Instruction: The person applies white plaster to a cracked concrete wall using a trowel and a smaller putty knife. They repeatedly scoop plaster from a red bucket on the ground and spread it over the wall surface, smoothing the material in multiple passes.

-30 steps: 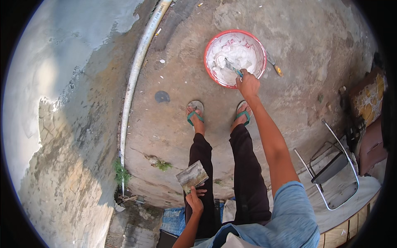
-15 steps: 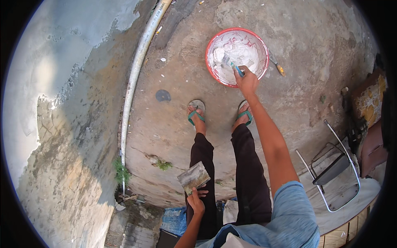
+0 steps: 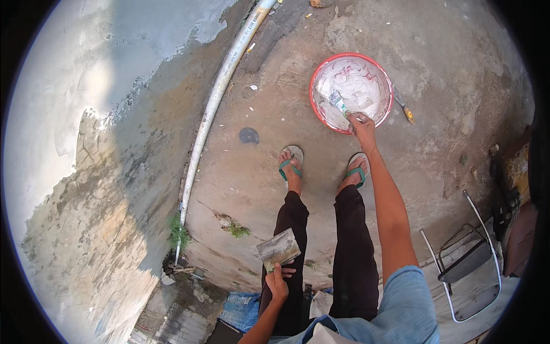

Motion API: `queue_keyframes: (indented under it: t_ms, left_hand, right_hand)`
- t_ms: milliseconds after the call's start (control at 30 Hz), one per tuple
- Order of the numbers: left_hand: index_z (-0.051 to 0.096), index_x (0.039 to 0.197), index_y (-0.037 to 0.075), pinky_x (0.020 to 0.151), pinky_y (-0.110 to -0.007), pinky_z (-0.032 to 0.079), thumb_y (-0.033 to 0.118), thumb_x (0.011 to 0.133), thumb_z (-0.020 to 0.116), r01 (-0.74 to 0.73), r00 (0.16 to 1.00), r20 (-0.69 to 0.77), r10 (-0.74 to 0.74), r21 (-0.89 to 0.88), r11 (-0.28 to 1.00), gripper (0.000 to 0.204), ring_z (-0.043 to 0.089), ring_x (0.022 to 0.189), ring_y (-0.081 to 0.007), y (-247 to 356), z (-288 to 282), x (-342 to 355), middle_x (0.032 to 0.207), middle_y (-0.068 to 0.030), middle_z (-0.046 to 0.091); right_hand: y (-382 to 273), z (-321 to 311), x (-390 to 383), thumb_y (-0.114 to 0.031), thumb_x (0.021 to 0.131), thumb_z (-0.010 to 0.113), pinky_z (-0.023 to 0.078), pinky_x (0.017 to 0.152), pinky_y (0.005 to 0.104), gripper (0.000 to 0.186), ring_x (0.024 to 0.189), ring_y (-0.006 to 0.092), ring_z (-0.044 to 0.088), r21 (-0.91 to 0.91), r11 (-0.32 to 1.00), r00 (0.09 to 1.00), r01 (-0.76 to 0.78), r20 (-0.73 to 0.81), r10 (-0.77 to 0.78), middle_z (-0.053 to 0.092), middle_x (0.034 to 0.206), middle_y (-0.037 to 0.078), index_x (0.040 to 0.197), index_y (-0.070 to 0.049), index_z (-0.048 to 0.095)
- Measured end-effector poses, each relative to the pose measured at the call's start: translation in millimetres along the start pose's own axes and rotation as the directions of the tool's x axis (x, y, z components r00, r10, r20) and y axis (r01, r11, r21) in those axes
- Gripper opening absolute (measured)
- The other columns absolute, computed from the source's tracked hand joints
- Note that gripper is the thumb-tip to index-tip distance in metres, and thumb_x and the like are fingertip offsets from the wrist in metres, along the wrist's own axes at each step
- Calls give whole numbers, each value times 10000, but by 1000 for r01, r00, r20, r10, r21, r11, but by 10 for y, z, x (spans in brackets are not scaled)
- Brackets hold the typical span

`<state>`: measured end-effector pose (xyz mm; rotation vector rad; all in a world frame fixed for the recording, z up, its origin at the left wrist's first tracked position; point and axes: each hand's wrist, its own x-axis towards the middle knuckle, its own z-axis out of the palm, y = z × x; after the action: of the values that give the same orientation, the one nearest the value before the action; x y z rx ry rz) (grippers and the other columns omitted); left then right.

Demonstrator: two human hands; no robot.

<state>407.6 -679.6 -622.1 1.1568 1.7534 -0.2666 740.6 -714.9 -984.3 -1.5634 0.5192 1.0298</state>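
My right hand (image 3: 363, 131) is closed on the handle of a putty knife (image 3: 342, 106), reaching over the near rim of a round red basin (image 3: 314, 109). White putty (image 3: 362, 86) coats the basin's inside, and the knife's smeared blade dips toward its left part. Lower down, in front of my left thigh, my left hand (image 3: 278, 286) grips a flat rectangular plastering plate (image 3: 279, 249). That plate is greyish and stained; its grip is hidden by my fingers, some of which stretch out to the side.
Just right of the basin lies a second scraper with a yellow handle (image 3: 408, 115). A long pale pipe (image 3: 213, 102) runs along the foot of the partly coated wall (image 3: 86, 189) at left. At lower right is a metal-framed chair (image 3: 463, 265). A dark round patch (image 3: 249, 135) marks the floor.
The whole view has shifted, so basin, feet and pipe sit further right and lower. The putty at the basin's left looks less heaped. Both hands keep their holds.
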Motion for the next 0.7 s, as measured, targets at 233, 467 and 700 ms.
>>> queue_keyframes:
  t_ms: [233, 467, 700]
  left_hand:
    - [710, 925, 0, 626, -264, 508, 458, 1019, 420, 2, 999, 39, -1, -23, 1000, 550, 672, 683, -142, -394, 61, 147, 799, -89, 716]
    - [595, 984, -1, 599, -289, 527, 386, 1021, 452, 77, 995, -22, -96, -438, 895, 414, 634, 642, -147, -648, -115, 140, 857, -74, 667]
    - [624, 949, -20, 617, -308, 540, 372, 1014, 452, 76, 996, 59, -62, -273, 959, 433, 644, 692, -167, -635, -286, -411, 835, -85, 665]
  right_hand:
    - [-300, -916, -308, -266, 943, 648, 276, 502, 225, 203, 567, 35, 382, -198, 930, 934, 310, -118, -337, 478, 639, -62, 933, -67, 690]
    - [-1333, -1141, -1470, -275, 970, 607, 376, 539, 246, 260, 621, 67, 459, -378, 801, 854, 464, -49, -518, 552, 739, -19, 990, -26, 680]
    - [-2565, -1334, -2969, -221, 985, 572, 386, 580, 257, 227, 660, 88, 482, -330, 726, 781, 604, 63, -622, 542, 763, 10, 1000, -4, 638]
